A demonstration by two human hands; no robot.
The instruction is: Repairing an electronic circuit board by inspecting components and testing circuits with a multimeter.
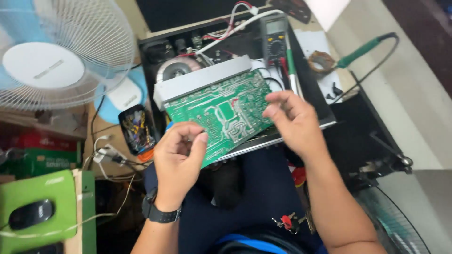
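Hands first: your left hand (179, 155) has a closed grip on the near left corner of the green circuit board (221, 110), with the thumb on top and the curled fingers tucked under the edge. Your right hand (292, 122) touches the right edge of the board with its fingertips, and the fingers are bent but not wrapped around anything. The board sits between your two hands, tilted up, with its shiny lines facing you. A grey metal strip (202, 80) runs along its far edge. Under the board is a black open case (308, 87) with a round coil (176, 68) and wires inside. A grey meter (274, 40) lies on the case, just past your right hand. A white fan (56, 51) stands well to the left.
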